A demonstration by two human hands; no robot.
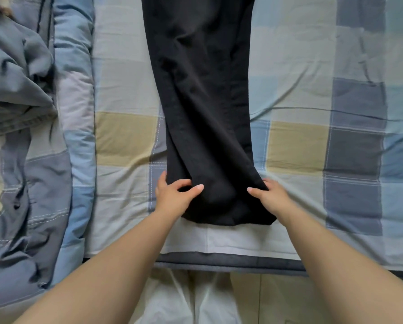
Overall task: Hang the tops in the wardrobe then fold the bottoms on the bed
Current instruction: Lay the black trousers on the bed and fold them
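**Both hands at the hem end of the black trousers**

You stand at the near edge of the bed [231, 261], looking down its checked sheet [298, 146] of pale blue, grey and tan squares. The black trousers [205, 108] lie lengthwise along the middle of the sheet, legs laid together, running from the top of the view down to the hem end just short of the bed's edge. Your left hand [172, 197] grips the left side of that hem end: the thumb lies on top of the cloth and the fingers curl round its edge. Your right hand [270, 195] holds the right side likewise, thumb over the cloth, the other fingers hidden behind or under it. The two hands are apart, with the width of the hem between them. To the left, a rumpled blue-and-grey quilt [74, 108] lies along the sheet, and on its far side a grey-blue garment [15, 85] lies crumpled, well apart from the trousers.
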